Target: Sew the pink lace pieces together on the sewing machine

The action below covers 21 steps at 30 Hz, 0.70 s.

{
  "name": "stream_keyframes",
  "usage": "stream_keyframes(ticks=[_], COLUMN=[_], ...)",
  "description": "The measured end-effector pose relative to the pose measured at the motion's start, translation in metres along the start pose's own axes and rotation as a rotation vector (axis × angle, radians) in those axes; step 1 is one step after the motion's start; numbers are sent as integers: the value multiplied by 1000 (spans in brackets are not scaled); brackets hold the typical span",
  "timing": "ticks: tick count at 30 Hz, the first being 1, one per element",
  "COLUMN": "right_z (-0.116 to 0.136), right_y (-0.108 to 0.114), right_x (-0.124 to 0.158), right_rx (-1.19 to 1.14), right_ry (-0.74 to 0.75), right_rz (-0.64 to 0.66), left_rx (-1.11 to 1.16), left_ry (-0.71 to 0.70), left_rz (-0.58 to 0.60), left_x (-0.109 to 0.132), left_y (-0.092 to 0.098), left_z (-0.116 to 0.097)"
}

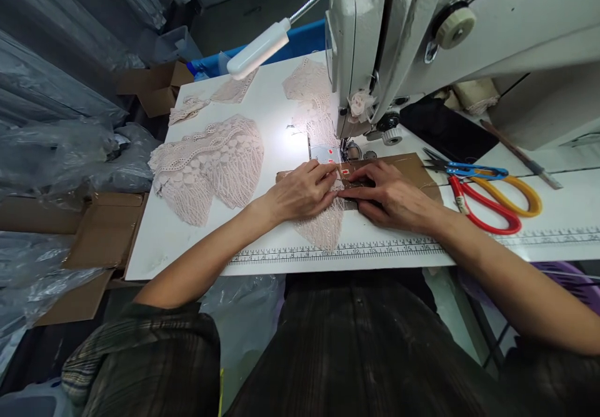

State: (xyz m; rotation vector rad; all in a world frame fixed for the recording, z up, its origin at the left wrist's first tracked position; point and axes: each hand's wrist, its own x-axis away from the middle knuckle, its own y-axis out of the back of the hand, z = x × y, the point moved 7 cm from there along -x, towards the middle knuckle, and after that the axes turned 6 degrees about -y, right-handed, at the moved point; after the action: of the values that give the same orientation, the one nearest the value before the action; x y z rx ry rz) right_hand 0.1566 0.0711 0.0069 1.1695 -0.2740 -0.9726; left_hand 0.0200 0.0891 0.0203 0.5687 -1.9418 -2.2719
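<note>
My left hand [304, 190] lies flat with its fingers forward on a pale pink lace piece [323, 231] in front of the sewing machine [356, 48]. Opposite it, my right hand [391, 193] has its fingers stretched out, the tips touching the lace's right edge and a brown board [417, 176]. Part of the lace is hidden under my hands. Just beyond my fingertips are the presser foot [345, 148] and red marks on the metal plate. More lace [312, 89] lies behind, left of the machine head.
Red-and-yellow-handled scissors [492, 207] and blue thread snips [473, 169] lie right of my right hand. Joined lace pieces [210, 164] rest at left. A white lamp [259, 49] hangs over the table. A printed ruler [375, 251] follows the front edge. Cardboard boxes [103, 226] stand left.
</note>
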Motion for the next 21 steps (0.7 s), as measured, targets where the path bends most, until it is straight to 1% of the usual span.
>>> stream_keyframes(ticks=[3, 6, 8, 11, 16, 21], right_z=[0, 1, 1, -2, -10, -12], right_y=[0, -1, -1, 2, 6, 5], right_x=[1, 1, -1, -7, -14, -11], right_rx=[10, 25, 42, 83, 96, 82], right_ry=[-7, -6, 5, 20, 7, -40], right_rz=[2, 13, 8, -13, -9, -42], left_rx=[-35, -108, -146, -163, -85, 7], left_ry=[22, 63, 82, 86, 103, 116], left_rz=[-3, -39, -48, -25, -19, -35], left_x=[5, 8, 6, -2, -12, -7], left_y=[-2, -1, -3, -8, -12, -10], left_z=[-4, -5, -3, 7, 22, 25])
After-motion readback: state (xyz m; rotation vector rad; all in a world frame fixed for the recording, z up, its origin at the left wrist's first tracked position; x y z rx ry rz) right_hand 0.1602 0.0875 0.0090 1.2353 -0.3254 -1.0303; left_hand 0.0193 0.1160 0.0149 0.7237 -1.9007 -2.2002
